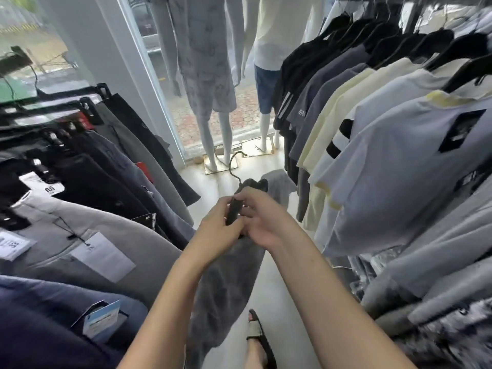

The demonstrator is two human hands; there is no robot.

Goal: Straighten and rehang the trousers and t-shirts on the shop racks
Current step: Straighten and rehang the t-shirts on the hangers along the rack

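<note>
Both grips are closed on one hanger (234,209). The left hand (217,227) is curled round the black bar from the left. The right hand (262,222) is wrapped over it from the right, and the fingertips of the two hands are seen close together. The hanger is held tilted, with its metal hook (235,166) pointed up and away from the person.

Grey trousers (229,278) are carried on the hanger and hang down between the forearms toward the floor (269,288). A fold of the same cloth is seen beyond the right hand. The garment is held in the aisle, on neither rack.

To the left, a trouser row (111,161) in dark and grey cloth is hung on clip hangers, with paper tags (102,255) attached. To the right, a t-shirt row (399,161) in black, grey, cream and pale blue is hung. Ahead, two dressed mannequins (210,75) are stood at the window (151,27). A sandalled foot (259,339) is seen on the floor below the grey trousers.
</note>
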